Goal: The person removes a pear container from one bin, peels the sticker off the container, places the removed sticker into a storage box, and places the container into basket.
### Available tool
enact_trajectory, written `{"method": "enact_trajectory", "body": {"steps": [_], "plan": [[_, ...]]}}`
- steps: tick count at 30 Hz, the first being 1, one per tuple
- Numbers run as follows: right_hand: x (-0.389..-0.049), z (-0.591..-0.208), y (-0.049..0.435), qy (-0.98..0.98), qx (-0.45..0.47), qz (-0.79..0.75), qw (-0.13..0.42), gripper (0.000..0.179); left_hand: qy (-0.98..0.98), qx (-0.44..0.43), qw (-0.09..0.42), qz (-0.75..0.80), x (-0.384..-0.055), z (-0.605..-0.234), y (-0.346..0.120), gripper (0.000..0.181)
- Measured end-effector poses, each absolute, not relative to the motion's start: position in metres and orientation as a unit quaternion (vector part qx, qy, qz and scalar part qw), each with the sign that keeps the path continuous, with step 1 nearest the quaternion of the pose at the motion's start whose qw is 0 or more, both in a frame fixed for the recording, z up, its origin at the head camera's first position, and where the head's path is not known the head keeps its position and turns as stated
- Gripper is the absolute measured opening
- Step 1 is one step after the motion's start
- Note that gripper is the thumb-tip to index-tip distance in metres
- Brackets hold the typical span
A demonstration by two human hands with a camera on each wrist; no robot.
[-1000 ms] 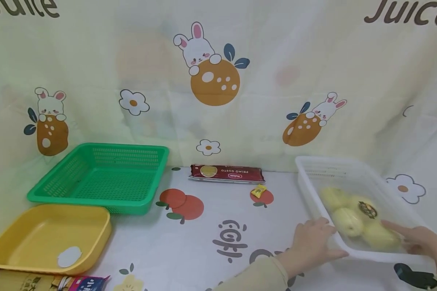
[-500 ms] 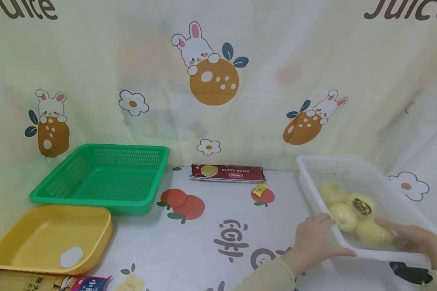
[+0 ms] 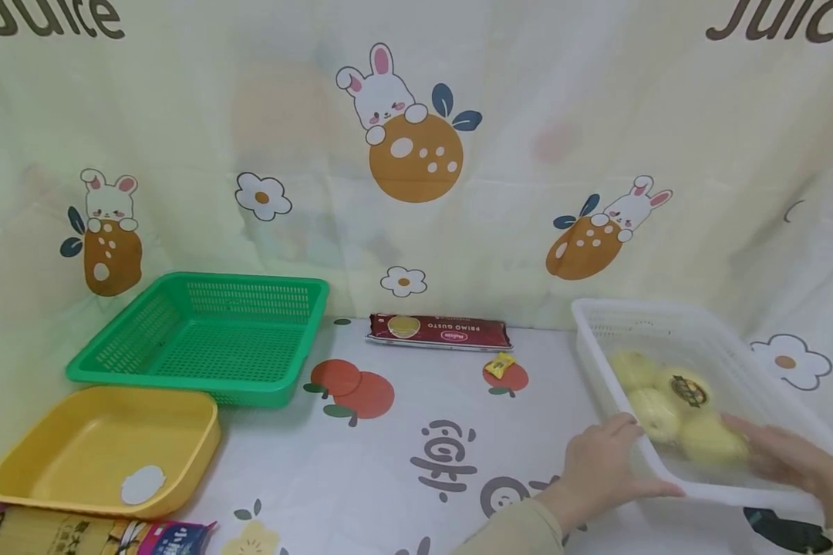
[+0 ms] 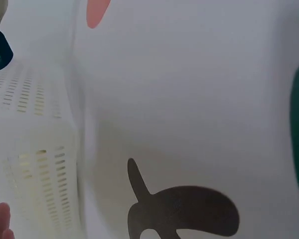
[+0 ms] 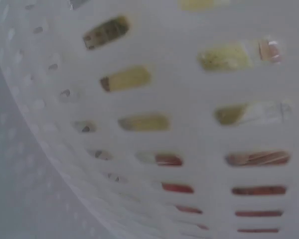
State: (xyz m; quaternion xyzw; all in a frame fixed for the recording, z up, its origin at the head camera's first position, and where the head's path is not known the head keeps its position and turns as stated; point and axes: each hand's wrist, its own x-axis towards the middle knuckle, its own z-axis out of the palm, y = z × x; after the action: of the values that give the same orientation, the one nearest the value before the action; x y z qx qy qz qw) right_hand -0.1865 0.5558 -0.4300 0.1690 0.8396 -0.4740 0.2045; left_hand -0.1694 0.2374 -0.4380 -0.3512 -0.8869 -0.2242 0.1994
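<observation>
A white slotted basket (image 3: 595, 370) stands at the right of the table in the head view. My left hand (image 3: 600, 466) grips its near left corner, fingers over the rim and thumb along the front edge. Inside lies a clear plastic bag of pale yellow fruit (image 3: 655, 416), one bearing a dark round label. My right hand (image 3: 784, 455) reaches into the basket over its near right side, fingers against the nearest fruit; its thumb cannot be made out. The left wrist view shows the basket's outer wall (image 4: 50, 179) and a fingertip (image 4: 1, 221). Through slots, the right wrist view shows fruit (image 5: 224, 56).
A green basket (image 3: 298, 362) and a yellow tray (image 3: 211, 432) stand at the left. Below the tray lies a pack of noodles (image 3: 62, 532). A dark red packet (image 3: 437, 331) lies at the back, with a small yellow wrapped sweet (image 3: 500, 364) before it. A printed cloth curtain hangs behind.
The bagged fruit has shifted slightly left within the white basket, and my right hand has moved left with it. My left hand keeps its grip on the corner.
</observation>
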Motion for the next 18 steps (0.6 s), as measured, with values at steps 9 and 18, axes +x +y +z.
{"method": "enact_trajectory", "body": {"steps": [9,18], "plan": [[-0.181,-0.424,0.561,0.808,0.152,-0.544,0.168,0.070,-0.890,-0.356,0.176,-0.225,-0.169,-0.440,0.234,0.069],[-0.173,-0.424,0.565,0.655,0.131,-0.719,0.191,0.032,-0.889,-0.368,0.201,-0.182,-0.168,-0.444,0.232,0.069]]}}
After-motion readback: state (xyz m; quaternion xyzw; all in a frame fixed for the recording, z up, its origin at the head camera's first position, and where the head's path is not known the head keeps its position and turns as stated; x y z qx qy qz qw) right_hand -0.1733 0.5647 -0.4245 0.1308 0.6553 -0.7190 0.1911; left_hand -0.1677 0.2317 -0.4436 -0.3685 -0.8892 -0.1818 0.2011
